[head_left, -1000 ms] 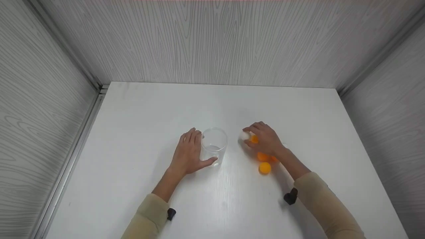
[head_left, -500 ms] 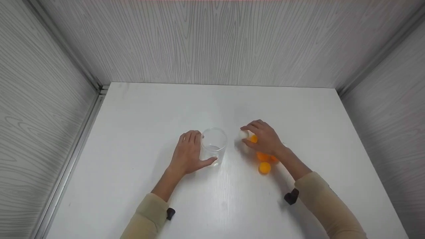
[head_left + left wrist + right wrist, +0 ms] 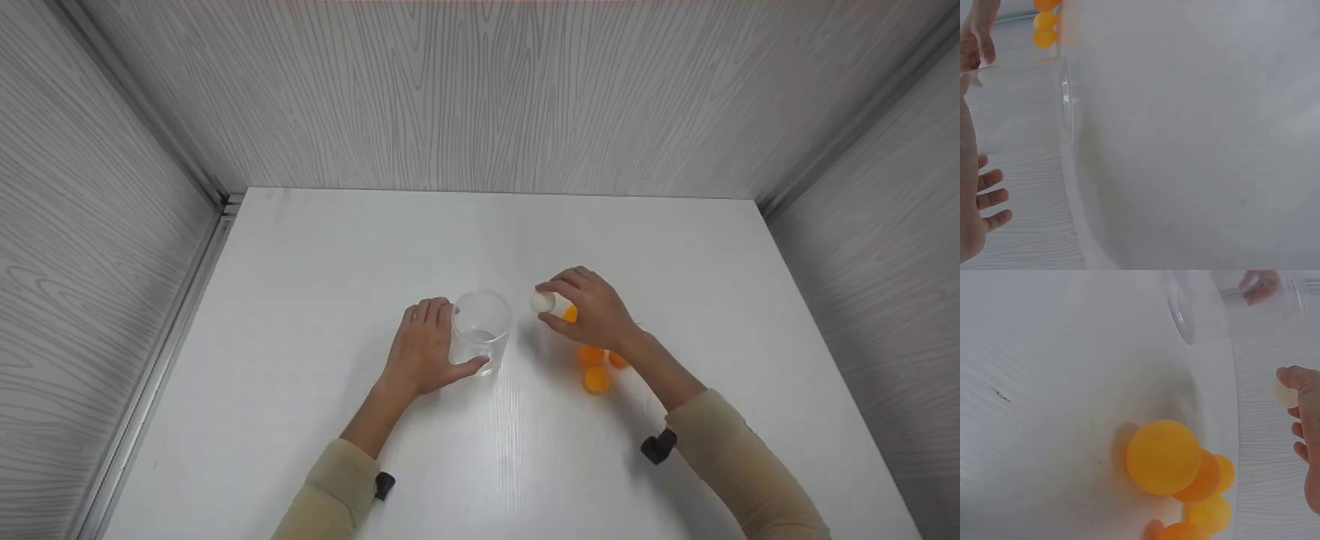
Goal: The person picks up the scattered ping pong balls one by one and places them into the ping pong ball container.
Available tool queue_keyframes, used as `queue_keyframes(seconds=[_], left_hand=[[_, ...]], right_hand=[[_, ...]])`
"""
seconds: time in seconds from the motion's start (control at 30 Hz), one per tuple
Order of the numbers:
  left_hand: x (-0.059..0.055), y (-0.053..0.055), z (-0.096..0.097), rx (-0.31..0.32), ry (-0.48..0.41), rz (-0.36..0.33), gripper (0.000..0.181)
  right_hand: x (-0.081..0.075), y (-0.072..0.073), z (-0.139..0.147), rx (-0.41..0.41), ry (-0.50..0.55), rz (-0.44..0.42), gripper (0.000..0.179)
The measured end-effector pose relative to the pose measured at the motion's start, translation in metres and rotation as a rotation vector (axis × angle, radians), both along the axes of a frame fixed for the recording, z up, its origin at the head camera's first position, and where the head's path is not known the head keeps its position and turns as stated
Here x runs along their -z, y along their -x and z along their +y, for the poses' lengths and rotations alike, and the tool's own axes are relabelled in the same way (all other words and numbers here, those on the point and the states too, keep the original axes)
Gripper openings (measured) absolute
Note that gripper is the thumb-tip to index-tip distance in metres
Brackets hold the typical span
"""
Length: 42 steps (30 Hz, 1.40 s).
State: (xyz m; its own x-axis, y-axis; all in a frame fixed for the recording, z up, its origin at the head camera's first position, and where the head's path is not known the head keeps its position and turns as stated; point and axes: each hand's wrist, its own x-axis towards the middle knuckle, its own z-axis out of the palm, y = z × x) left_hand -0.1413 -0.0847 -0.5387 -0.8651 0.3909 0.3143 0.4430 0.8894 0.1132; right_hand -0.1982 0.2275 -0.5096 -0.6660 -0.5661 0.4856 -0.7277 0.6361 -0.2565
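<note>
My left hand (image 3: 424,352) rests against the left side of an upright clear plastic cup (image 3: 481,319), its fingers fairly straight and its thumb lying across the front. Nothing shows inside the cup. To the right, my right hand (image 3: 596,311) pinches a white ping-pong ball (image 3: 543,301) between thumb and fingertips, raised off the table and apart from the cup. The right wrist view shows the white ball (image 3: 1284,394) too, partly covered by the thumb. Several orange ping-pong balls (image 3: 597,380) lie below and beside the right hand, which hides part of the group.
The white tabletop (image 3: 315,270) is bounded by grey wood-grain panels at the back (image 3: 480,97) and both sides. Each sleeve has a small black device (image 3: 658,446) at its cuff. Orange balls (image 3: 1163,457) sit close together in the right wrist view.
My right hand has lifted the white ball and brought it slightly left and away, toward the cup. The orange balls and the cup stay about where they were; my left hand barely shifts.
</note>
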Motion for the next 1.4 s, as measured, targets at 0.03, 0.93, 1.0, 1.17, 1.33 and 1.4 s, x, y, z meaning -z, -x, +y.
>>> queue_keyframes(seconds=[0.03,0.93,1.0,1.17,1.33,1.4], left_hand=[[0.000,0.000,0.000,-0.001,0.003,0.002,0.090],[-0.001,-0.001,0.000,-0.003,-0.001,-0.024,0.091],[-0.001,-0.001,0.000,-0.003,0.004,-0.020,0.091],[-0.002,0.000,-0.001,-0.001,0.004,-0.023,0.091],[-0.002,0.000,-0.001,0.004,0.002,-0.032,0.092],[-0.002,0.000,-0.001,0.004,0.007,-0.034,0.092]], right_hand=[[-0.001,0.000,-0.001,-0.005,0.002,0.007,0.035],[-0.040,-0.022,-0.021,-0.064,0.118,0.053,0.037],[-0.042,-0.023,-0.023,-0.076,0.133,0.056,0.038],[-0.046,-0.027,-0.029,-0.097,0.162,0.053,0.039],[-0.048,-0.029,-0.036,-0.097,0.175,0.040,0.040],[-0.048,-0.030,-0.039,-0.099,0.180,0.034,0.040]])
